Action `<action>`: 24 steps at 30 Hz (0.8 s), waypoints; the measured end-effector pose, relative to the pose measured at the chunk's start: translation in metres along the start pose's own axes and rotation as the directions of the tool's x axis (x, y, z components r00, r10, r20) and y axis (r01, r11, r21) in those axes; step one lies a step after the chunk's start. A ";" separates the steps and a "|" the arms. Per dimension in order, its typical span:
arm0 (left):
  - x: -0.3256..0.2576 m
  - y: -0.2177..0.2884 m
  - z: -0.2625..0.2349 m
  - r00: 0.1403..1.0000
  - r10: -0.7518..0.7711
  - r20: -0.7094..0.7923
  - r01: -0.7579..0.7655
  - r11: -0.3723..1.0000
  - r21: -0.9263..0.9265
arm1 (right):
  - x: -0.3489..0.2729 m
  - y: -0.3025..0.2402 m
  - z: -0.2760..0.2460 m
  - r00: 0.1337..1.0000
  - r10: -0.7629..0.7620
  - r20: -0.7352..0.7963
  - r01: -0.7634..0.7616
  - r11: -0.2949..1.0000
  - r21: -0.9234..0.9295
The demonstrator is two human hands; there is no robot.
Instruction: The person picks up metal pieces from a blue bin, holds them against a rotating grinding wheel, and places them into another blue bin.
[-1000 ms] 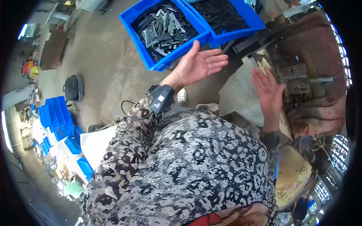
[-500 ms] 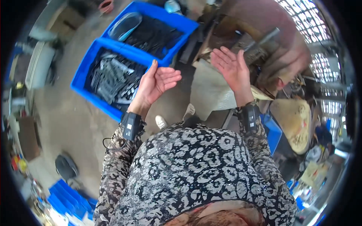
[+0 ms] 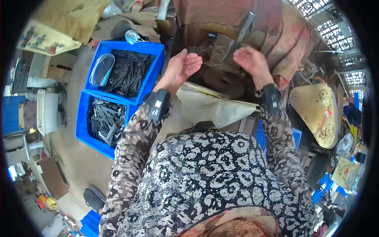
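Note:
My left hand [image 3: 183,68] is held up with its palm turned inward and fingers stretched, holding nothing. Across from it my right hand [image 3: 252,62] is also empty, its fingers out and slightly blurred. Between and just beyond them is a dirty, wet-looking brown recess. In it lie a round brown disc [image 3: 224,83] with a central hole and a mud-coated block [image 3: 219,53]. A grey metal bar [image 3: 245,29] slants up from the block, near my right hand. Below the hands a pale sheet [image 3: 213,110] hangs over the near edge.
Two blue bins, a far one [image 3: 158,59] and a near one [image 3: 81,124], hold many dark flat metal strips. A clear plastic container [image 3: 102,70] sits in the far bin. Reddish-brown cloth [image 3: 294,49] drapes around the recess. A stained yellowish board [image 3: 316,112] is at the right.
My view has swung toward the recess, which now sits more centrally, and the bins appear farther left. Both hands stay raised, apart and empty.

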State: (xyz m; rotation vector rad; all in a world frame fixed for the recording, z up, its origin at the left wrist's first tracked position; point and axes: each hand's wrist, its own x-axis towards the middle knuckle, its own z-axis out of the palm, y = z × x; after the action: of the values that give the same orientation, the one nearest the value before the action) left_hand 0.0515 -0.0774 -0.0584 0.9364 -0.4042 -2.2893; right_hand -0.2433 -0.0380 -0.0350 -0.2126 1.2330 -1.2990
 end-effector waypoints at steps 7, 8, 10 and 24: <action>0.018 -0.014 -0.010 0.978 -0.047 -0.204 0.046 0.999 -0.009 | 0.040 0.119 0.016 0.920 0.325 -0.219 -0.250 0.918 0.309; 0.017 -0.012 -0.009 0.977 -0.047 -0.206 0.045 0.999 -0.012 | 0.043 0.124 0.017 0.919 0.326 -0.223 -0.247 0.915 0.320; 0.015 -0.011 -0.005 0.977 -0.047 -0.210 0.045 0.999 -0.012 | 0.043 0.127 0.023 0.942 0.239 -0.235 -0.117 0.891 0.438; 0.024 -0.019 0.023 0.986 -0.094 -0.135 0.102 0.994 0.050 | 0.051 0.120 0.014 0.892 0.190 -0.410 0.189 0.668 0.720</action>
State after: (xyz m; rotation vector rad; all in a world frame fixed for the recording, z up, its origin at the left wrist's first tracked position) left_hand 0.0135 -0.0773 -0.0639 1.1532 -0.3747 -2.2972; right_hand -0.1710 -0.0445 -0.1440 0.7441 0.9536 -1.8178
